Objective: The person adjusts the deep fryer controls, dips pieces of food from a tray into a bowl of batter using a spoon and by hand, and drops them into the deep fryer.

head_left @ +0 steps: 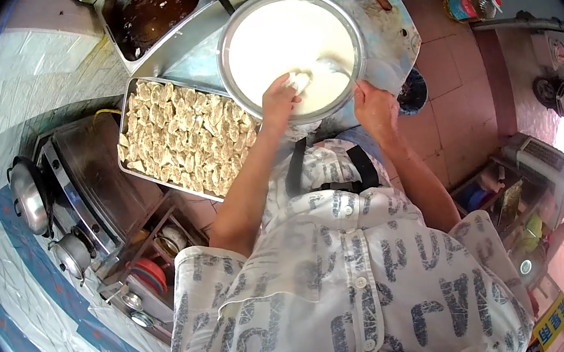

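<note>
Over metal bowl [224, 60]: left hand [280, 101] holding white lump [297, 82] | by rim: right hand [376, 108]

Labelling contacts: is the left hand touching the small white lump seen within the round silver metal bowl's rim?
Touching: the head view shows the left hand with fingers against the small white lump, no gap.

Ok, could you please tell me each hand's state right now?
Left hand: holding something white over the bowl.
Right hand: closed at its edge, grip unclear.
</note>
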Motion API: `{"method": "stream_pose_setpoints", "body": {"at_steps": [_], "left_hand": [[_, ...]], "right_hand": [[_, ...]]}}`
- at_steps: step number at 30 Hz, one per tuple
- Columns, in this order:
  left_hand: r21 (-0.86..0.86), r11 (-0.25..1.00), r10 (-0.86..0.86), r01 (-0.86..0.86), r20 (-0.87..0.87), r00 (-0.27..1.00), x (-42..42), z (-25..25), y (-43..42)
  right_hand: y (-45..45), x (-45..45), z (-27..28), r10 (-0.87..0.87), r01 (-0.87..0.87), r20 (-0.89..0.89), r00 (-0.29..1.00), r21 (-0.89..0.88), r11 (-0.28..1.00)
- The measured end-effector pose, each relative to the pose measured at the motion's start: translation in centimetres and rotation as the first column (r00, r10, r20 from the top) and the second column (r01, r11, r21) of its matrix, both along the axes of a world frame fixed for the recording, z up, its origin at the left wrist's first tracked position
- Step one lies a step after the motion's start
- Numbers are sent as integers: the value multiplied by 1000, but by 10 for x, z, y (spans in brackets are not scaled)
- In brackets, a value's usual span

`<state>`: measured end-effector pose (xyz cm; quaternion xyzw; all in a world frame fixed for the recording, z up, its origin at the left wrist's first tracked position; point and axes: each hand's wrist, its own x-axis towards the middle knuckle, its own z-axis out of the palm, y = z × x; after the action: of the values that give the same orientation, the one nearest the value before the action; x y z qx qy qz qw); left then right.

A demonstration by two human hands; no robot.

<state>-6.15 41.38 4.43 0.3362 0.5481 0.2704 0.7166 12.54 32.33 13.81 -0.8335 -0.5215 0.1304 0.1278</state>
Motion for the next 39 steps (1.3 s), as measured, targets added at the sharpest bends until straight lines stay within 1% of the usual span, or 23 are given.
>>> {"method": "stream_pose_setpoints", "body": {"at_steps": [1,4,7,10,13,16,19,22,24,25,26,27,28,29,31,32,34,35,36,37,38,39], "left_hand": [[11,1000,-13,13,3,1000,0,-3,0],[-118,993,34,-27,57,998,-1,-13,2],[-313,942,206,-118,264,942,-5,-19,4],[-435,894,292,-112,374,880,-10,-22,9],[-537,842,315,-52,410,856,-11,-15,12],[-543,839,305,24,507,806,-11,-14,13],[-544,839,358,-18,527,771,-9,-7,9],[-523,852,337,-17,522,784,-8,2,8],[-537,844,317,22,530,787,-7,3,8],[-543,839,306,40,532,789,-7,4,9],[-553,831,310,53,541,782,-9,-2,9],[-564,823,314,67,550,774,-12,-14,7],[-575,815,318,79,557,767,-13,-15,6],[-577,815,324,50,527,786,-13,-16,5],[-576,817,340,-11,467,817,-10,4,8],[-602,798,371,-24,459,807,-10,11,9],[-648,761,424,-43,446,788,-11,18,13],[-648,761,422,15,513,748,-15,9,14],[-643,762,420,73,578,700,-20,-10,12],[-635,761,421,130,637,646,-22,-18,11],[-637,760,416,127,628,658,-23,-25,9],[-638,760,410,123,618,671,-24,-23,9]], "right_hand": [[-3,3,-4,29,-28,20,999,-57,998],[-10,5,-16,117,-97,51,992,-300,949],[-15,3,-16,69,-68,-3,998,-222,973],[-10,5,0,5,1,-216,976,28,1000],[-4,-4,26,137,-109,-287,948,114,988],[4,-6,18,76,-57,-187,979,104,993],[11,7,-7,-62,76,-92,994,150,986],[3,3,-24,-26,27,-148,989,9,1000],[-1,-9,-34,-15,-24,-303,953,-124,992],[-1,-15,-39,-17,-58,-380,925,-186,981],[2,-18,-47,-138,-53,-581,802,-299,953],[5,-17,-59,-87,-67,-592,801,-233,970],[9,-15,-68,-35,-81,-600,799,-165,983],[11,-3,-72,-73,-22,-672,737,-132,991],[20,16,-65,-123,103,-800,587,-76,992],[26,34,-54,-265,187,-898,350,-211,960],[29,47,-50,-383,267,-919,98,-346,899],[26,42,-51,-341,233,-908,245,-287,929],[21,31,-47,-288,190,-876,387,-230,954],[18,19,-46,-227,137,-824,519,-182,974],[18,5,-52,-279,110,-774,569,-265,958],[19,-4,-50,-278,132,-769,575,-248,960]]}}
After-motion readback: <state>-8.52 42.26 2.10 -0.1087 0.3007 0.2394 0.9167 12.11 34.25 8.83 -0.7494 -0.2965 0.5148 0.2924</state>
